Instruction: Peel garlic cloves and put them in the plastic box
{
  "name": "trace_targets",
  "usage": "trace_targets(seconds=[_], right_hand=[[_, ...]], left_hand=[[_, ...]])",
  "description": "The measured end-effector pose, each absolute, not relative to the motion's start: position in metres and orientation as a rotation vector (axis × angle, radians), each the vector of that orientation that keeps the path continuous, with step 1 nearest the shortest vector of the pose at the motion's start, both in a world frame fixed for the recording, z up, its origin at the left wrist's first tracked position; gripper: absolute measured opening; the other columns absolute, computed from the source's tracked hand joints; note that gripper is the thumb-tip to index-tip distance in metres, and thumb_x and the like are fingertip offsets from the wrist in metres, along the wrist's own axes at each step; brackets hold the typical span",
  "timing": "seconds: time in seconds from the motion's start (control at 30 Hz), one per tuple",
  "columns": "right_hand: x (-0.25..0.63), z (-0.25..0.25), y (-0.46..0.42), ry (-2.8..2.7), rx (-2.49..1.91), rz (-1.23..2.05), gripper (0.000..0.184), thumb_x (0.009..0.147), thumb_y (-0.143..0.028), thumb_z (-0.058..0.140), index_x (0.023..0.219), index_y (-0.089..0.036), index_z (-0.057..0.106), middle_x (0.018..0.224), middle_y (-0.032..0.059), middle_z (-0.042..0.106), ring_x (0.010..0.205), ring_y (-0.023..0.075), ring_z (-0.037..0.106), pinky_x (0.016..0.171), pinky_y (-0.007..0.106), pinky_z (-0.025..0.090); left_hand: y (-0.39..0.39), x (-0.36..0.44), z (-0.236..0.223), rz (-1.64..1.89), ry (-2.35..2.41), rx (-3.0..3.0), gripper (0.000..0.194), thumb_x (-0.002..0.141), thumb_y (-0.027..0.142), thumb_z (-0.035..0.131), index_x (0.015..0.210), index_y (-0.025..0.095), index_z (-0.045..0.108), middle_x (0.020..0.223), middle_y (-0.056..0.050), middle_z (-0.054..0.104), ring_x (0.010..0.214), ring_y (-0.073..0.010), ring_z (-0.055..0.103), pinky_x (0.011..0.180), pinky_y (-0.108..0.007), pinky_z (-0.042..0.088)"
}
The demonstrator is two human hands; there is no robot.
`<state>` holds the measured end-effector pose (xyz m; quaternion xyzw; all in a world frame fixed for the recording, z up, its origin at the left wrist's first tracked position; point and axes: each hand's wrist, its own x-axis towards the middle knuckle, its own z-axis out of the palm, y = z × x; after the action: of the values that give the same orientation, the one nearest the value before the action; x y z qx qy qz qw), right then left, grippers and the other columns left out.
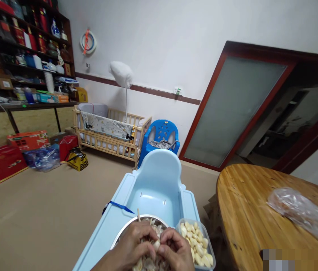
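Between the fingertips of both hands is a pale garlic clove [157, 245], partly covered by the fingers. My left hand [137, 241] pinches it from the left, and my right hand [175, 248] grips it from the right. Under them sits a round metal bowl [118, 236] holding papery garlic skins [149, 263] and some dry stalks. Just right of my right hand stands a clear plastic container [211, 248] filled with peeled garlic cloves [197, 242]. Bowl and container both rest on a light blue child's high chair [99, 229].
A round wooden table [240, 210] with a clear plastic bag [300, 210] stands at the right. Behind the high chair are a blue child's seat [161, 130] and a wooden crib [105, 139]. Red gift bags [0, 162] lie on the floor at left, below a bottle shelf [29, 49].
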<state>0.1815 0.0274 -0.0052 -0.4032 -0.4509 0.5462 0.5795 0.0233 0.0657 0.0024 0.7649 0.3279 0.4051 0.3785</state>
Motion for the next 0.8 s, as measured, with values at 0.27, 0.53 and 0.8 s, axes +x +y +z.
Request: trace_targets(seconds=[0.27, 0.53, 0.8], right_hand=[[0.180, -0.005, 0.027, -1.129, -0.983, 1.176, 0.011, 0.059, -0.020, 0.071, 0.058, -0.019, 0.060, 0.057, -0.0036, 0.053, 0.055, 0.0128, 0.044, 0.053, 0.022, 0.034], [0.173, -0.018, 0.028, -1.140, -0.992, 0.988, 0.013, 0.066, -0.027, 0.063, 0.058, -0.021, 0.054, 0.057, -0.0042, 0.048, 0.052, 0.0136, 0.041, 0.051, 0.025, 0.032], [0.172, -0.016, 0.029, -1.235, -0.953, 0.817, 0.013, 0.068, -0.030, 0.061, 0.059, -0.022, 0.056, 0.059, -0.0019, 0.051, 0.056, 0.0162, 0.045, 0.055, 0.026, 0.035]], left_hand=[[0.066, 0.024, 0.001, 1.019, 0.850, 1.939, 0.015, 0.059, 0.002, 0.067, 0.065, 0.016, 0.069, 0.062, 0.002, 0.065, 0.061, -0.0144, 0.058, 0.060, -0.020, 0.039], [0.064, 0.024, 0.007, 0.986, 0.909, 1.870, 0.018, 0.058, 0.002, 0.061, 0.066, 0.017, 0.067, 0.067, 0.001, 0.067, 0.067, -0.0156, 0.059, 0.062, -0.020, 0.039], [0.060, 0.024, 0.012, 1.032, 0.837, 1.691, 0.015, 0.058, 0.008, 0.057, 0.067, 0.017, 0.066, 0.065, 0.002, 0.065, 0.065, -0.0160, 0.058, 0.063, -0.021, 0.041]])
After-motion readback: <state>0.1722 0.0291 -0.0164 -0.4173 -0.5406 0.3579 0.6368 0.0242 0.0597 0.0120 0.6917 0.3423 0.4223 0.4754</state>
